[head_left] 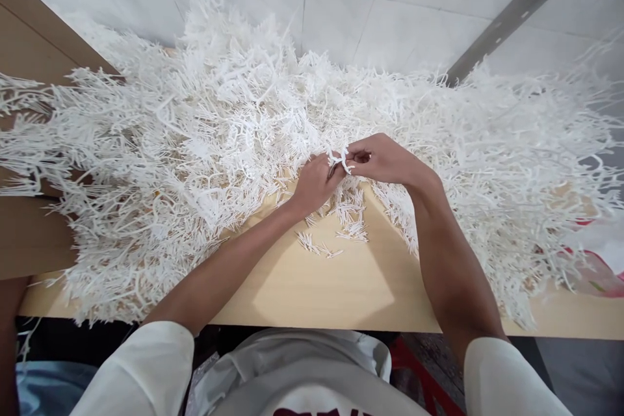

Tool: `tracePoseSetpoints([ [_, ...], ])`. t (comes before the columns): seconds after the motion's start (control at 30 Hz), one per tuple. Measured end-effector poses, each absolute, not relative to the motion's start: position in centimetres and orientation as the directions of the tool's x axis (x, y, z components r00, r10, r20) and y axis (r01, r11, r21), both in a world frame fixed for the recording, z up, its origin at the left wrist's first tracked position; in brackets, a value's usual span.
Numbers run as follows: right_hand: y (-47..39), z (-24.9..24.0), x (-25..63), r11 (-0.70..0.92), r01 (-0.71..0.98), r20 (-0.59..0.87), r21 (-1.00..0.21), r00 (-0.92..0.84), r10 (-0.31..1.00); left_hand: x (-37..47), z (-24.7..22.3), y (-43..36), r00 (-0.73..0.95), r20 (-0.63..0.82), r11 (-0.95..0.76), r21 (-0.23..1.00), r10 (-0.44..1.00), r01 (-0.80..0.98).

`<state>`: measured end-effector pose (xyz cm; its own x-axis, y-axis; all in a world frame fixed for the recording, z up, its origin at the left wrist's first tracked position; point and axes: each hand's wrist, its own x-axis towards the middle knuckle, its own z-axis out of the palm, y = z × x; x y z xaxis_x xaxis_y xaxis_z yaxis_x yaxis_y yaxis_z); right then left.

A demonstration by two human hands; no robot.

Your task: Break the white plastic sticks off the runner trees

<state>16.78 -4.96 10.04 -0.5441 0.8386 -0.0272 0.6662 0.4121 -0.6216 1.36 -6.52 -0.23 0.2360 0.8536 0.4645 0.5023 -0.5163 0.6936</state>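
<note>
A small white branched plastic piece (343,158) spans the gap between my two hands, above the tabletop. My right hand (383,159) pinches its right side between thumb and fingers. My left hand (316,183) is closed at the left side of the piece, its fingers partly hidden. A small dark shape shows by the left thumb, too unclear to name. Below the hands lie loose short white sticks (351,221), some in little clusters. A large heap of white branched plastic pieces (234,123) surrounds both hands.
The heap spreads along the wooden table (322,292) on both sides and up against the tiled wall (336,0). A grey metal post (517,13) slants at the right. Brown cardboard (34,234) stands at left; a red-edged clear bag (597,273) lies at right.
</note>
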Motion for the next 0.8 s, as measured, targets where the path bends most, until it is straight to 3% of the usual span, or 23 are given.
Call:
tracePoseSetpoints([
  [0.1, -5.5, 10.6, 16.7, 0.416, 0.592, -0.026, -0.691, -0.595, 0.803, 1.0, -0.2, -5.8, 0.176, 0.396, -0.432, 0.784, 0.901, 0.446],
  [0.2, -6.4, 11.9, 16.7, 0.414, 0.368, 0.017, -0.833, -0.73, 0.684, -0.1, 0.0, -4.4, -0.024, 0.229, -0.207, 0.915, 0.973, 0.346],
  [0.27, -6.6, 12.2, 16.9, 0.422, 0.307, 0.142, -0.853, -0.642, 0.754, -0.7, 0.1, -3.7, -0.115, 0.247, -0.2, 0.927, 0.962, 0.316],
  [0.33, -5.9, 11.6, 17.3, 0.416, 0.387, 0.276, -0.823, -0.368, 0.888, -0.9, 0.1, -3.4, -0.038, 0.29, -0.262, 0.907, 0.956, 0.329],
  [0.4, -4.8, 10.2, 17.7, 0.38, 0.566, 0.282, -0.732, -0.256, 0.925, -0.8, 0.0, -3.6, 0.048, 0.322, -0.317, 0.879, 0.946, 0.355],
  [0.5, -3.5, 8.1, 18.0, 0.405, 0.698, 0.247, -0.591, -0.322, 0.914, -0.6, -0.2, -3.8, 0.108, 0.377, -0.387, 0.829, 0.92, 0.404],
  [0.67, -3.5, 6.7, 17.0, 0.415, 0.693, 0.093, -0.589, -0.452, 0.887, -0.6, -0.9, -3.5, 0.188, 0.458, -0.491, 0.751, 0.869, 0.44],
  [0.8, -3.7, 6.7, 16.6, 0.471, 0.736, 0.14, -0.485, -0.466, 0.873, -0.7, -1.1, -3.3, 0.202, 0.448, -0.487, 0.729, 0.871, 0.481],
])
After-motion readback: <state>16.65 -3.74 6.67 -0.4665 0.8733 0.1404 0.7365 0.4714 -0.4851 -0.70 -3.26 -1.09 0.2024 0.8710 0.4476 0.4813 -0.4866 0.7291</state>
